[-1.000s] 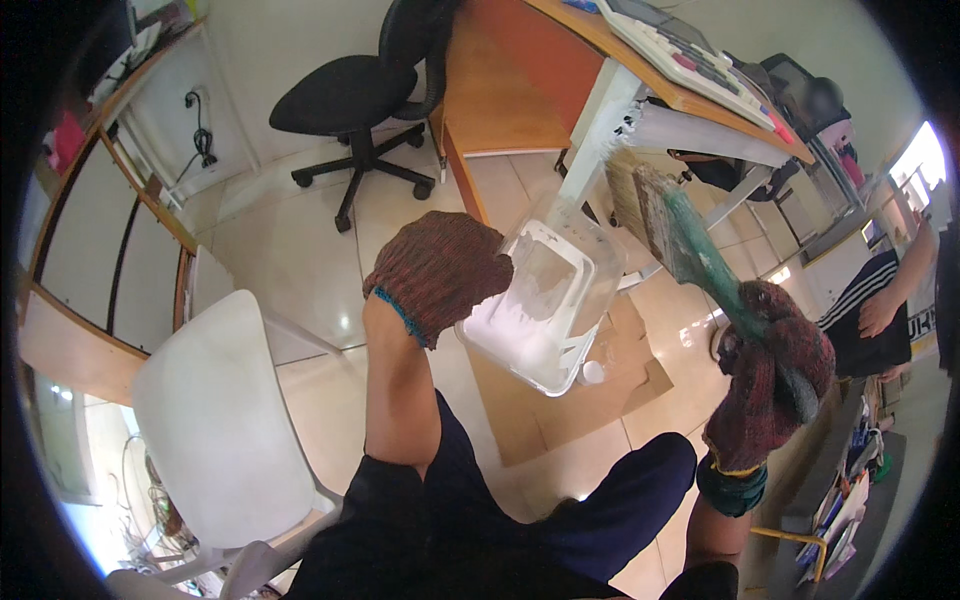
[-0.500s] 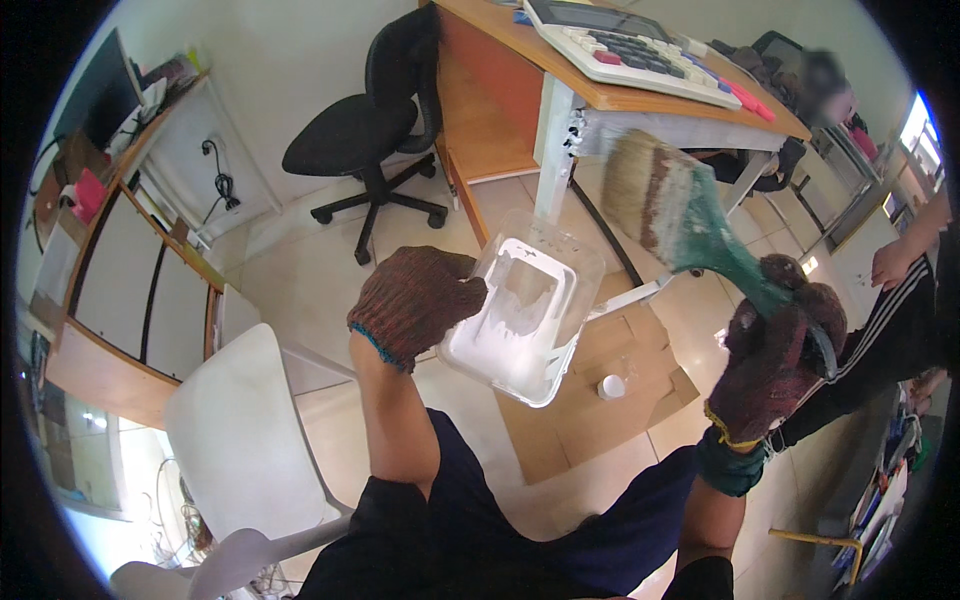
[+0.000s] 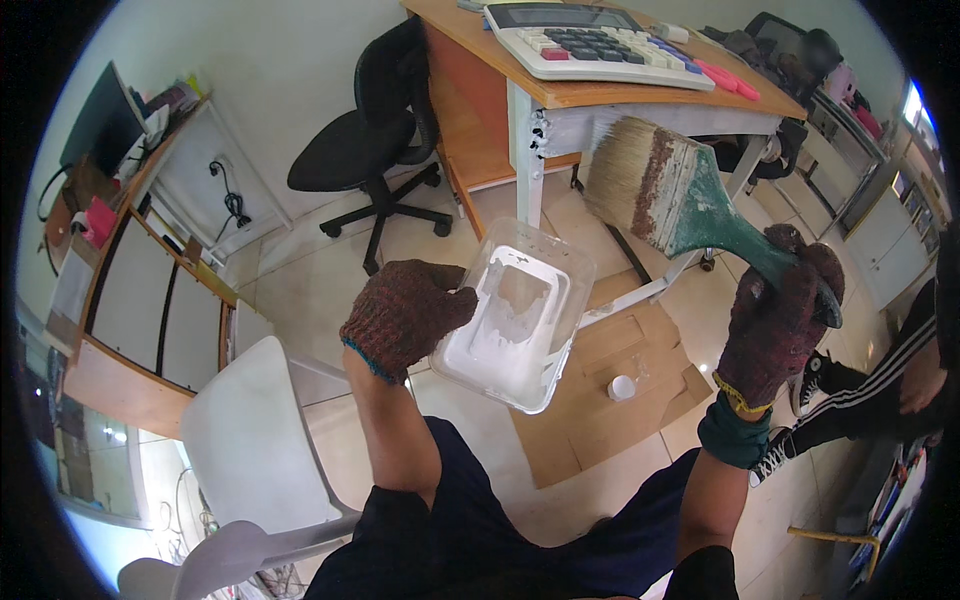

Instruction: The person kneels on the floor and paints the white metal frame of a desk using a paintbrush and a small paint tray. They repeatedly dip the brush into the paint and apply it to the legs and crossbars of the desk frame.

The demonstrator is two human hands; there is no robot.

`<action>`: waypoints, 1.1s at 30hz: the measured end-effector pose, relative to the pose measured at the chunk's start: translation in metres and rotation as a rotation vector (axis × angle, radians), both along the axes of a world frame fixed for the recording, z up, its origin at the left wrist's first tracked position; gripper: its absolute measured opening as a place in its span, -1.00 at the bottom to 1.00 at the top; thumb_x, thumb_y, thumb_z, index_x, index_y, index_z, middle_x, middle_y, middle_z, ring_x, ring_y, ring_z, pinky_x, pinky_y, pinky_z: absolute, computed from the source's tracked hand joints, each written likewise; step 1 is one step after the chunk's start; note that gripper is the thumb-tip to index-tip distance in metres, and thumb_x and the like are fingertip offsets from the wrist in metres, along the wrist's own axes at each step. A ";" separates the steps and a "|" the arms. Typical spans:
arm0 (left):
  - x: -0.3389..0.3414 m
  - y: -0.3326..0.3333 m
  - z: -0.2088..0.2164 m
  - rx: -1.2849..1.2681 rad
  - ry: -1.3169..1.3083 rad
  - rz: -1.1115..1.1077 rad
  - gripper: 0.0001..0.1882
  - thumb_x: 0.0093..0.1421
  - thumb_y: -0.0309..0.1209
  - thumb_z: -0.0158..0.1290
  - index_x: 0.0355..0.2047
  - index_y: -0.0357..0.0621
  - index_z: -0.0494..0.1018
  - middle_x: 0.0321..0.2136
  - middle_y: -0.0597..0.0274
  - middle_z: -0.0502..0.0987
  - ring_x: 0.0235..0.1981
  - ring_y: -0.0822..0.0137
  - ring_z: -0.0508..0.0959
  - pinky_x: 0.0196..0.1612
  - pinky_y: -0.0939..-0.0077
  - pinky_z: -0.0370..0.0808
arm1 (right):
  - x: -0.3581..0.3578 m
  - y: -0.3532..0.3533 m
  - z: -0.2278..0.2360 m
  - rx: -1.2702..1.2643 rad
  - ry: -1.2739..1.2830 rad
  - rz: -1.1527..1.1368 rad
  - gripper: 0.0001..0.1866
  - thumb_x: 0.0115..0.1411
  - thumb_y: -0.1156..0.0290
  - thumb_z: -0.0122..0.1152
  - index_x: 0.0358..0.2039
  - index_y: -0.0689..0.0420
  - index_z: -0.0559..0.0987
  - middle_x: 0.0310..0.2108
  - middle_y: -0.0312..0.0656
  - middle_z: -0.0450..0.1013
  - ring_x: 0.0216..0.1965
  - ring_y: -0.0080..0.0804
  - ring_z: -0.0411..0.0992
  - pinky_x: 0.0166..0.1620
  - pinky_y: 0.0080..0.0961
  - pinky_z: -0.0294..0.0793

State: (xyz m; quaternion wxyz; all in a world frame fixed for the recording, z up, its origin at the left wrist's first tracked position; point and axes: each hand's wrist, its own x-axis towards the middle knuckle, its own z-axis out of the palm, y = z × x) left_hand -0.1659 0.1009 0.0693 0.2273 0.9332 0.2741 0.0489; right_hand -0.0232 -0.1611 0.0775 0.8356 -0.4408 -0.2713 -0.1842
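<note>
My left hand point(image 3: 407, 318), in a brown knitted glove, grips the left rim of a clear plastic tub point(image 3: 568, 262). White paint point(image 3: 482, 335) coats the inside of the tub. In my right hand point(image 3: 778, 325), gloved the same way, is the green handle of a wide paintbrush point(image 3: 697, 205). Its pale bristles point left, close to the white metal frame point(image 3: 640, 125) under the desk top. The brush is up and to the right of the tub, apart from it.
A large calculator point(image 3: 590, 45) lies on the wooden desk point(image 3: 560, 95). Below is flattened cardboard point(image 3: 570, 440) with a small white cap point(image 3: 621, 387) on it. A black office chair point(image 3: 355, 150) stands behind, a white chair point(image 3: 250, 430) at my left. Another person's legs point(image 3: 850, 400) are at right.
The brush has shifted slightly left and down, and its bristles now look sharper. The tub has moved a little left. The other person's legs and shoes show more.
</note>
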 end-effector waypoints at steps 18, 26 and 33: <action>0.000 -0.006 0.011 -0.089 0.059 0.039 -0.55 -0.07 -0.13 0.07 -0.23 -0.17 0.55 -0.37 -0.07 0.57 -0.33 0.08 0.57 -0.18 0.34 0.47 | 0.017 -0.001 0.004 0.039 0.084 -0.054 -0.73 0.23 0.36 0.04 -0.08 0.14 0.37 -0.19 -0.10 0.43 -0.48 -0.63 0.34 -0.54 -0.86 0.32; 0.001 -0.002 0.007 -0.005 0.039 -0.036 -0.55 -0.07 -0.13 0.06 -0.22 -0.15 0.55 -0.38 -0.02 0.58 -0.34 0.09 0.58 -0.20 0.36 0.47 | 0.026 0.011 0.009 -0.028 0.150 -0.165 -0.73 0.24 0.36 0.02 -0.06 0.12 0.37 -0.17 -0.12 0.43 -0.36 -0.64 0.37 -0.44 -0.83 0.36; 0.005 -0.002 0.002 -0.069 0.023 -0.003 -0.56 -0.06 -0.13 0.05 -0.22 -0.14 0.55 -0.36 -0.01 0.58 -0.33 0.08 0.57 -0.19 0.35 0.47 | 0.045 0.005 -0.005 -0.215 -0.382 -0.564 -0.75 0.22 0.34 0.06 -0.10 0.12 0.40 -0.26 -0.14 0.46 -0.42 -0.60 0.38 -0.48 -0.79 0.37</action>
